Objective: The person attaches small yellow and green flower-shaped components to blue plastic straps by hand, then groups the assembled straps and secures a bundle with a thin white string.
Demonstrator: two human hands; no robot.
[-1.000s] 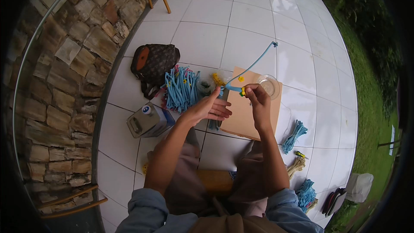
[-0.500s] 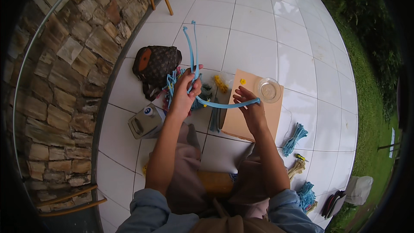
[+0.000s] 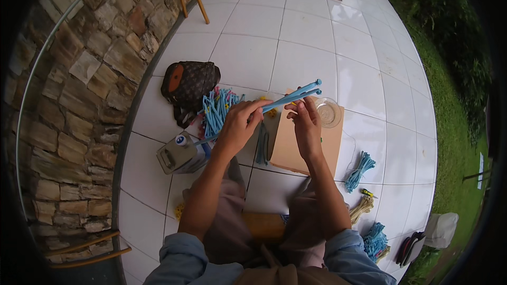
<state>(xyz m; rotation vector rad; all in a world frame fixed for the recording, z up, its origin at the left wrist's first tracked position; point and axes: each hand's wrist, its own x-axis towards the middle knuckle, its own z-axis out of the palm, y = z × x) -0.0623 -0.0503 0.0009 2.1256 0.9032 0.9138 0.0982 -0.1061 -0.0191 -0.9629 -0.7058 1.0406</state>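
Note:
My left hand (image 3: 244, 122) is closed around a doubled light-blue cord (image 3: 291, 98), whose flattened lengths run side by side to the upper right. Two knobbed ends stick out past my right hand, and a tail shows below my left wrist. My right hand (image 3: 307, 125) is at the cord near those ends, its thumb and fingers bent about it. A small yellow bit (image 3: 293, 103) shows by the right fingertips; whether it is held or lies behind them I cannot tell. Under the right hand is a tan board (image 3: 301, 153) with a clear round dish (image 3: 330, 113) at its far right corner.
Beyond my left hand lies a pile of blue cords (image 3: 213, 116) beside a brown backpack (image 3: 193, 80). A metal can (image 3: 177, 155) with a white-and-blue cap stands left. Tied blue bundles (image 3: 360, 171), a yellow-black tool (image 3: 368, 193) and cream cords (image 3: 362, 209) lie right.
The cord has swung from a wide bend between my hands to two lengths lying together, pointing upper right. My left hand has moved down and turned over; the right hand's fingers have curled toward the cord's ends.

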